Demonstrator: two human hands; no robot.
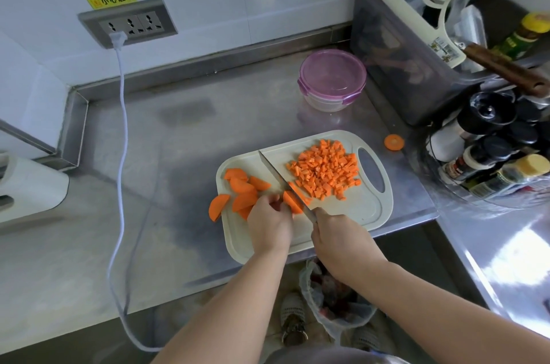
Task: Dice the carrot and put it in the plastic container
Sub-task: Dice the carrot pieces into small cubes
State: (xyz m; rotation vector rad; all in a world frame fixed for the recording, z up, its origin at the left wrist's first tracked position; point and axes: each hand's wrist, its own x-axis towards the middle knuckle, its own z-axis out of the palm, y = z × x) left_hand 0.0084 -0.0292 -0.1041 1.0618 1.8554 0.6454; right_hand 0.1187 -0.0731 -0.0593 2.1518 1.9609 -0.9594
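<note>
Stainless steel desk (166,137) runs along a white wall, with a pale cutting board (366,205) near its front edge. On the board's right half lies a heap of diced carrot (324,170). On its left half lie half-moon carrot slices (241,185), one overhanging the left edge. The left hand (269,223) sits between them, its fingers (274,200) curled down onto a carrot piece (293,203), pinning it to the board. The right hand (336,238) is wrapped round the handle of a knife (275,171), whose blade runs diagonally across the board and meets that piece. The plastic container (332,79), round with its purple lid on, stands farther back on the desk, apart from the board. A lone carrot round (393,142) lies on the desk just right of the board. A white cable (122,125) hangs from a wall socket (128,24) at far left.
</note>
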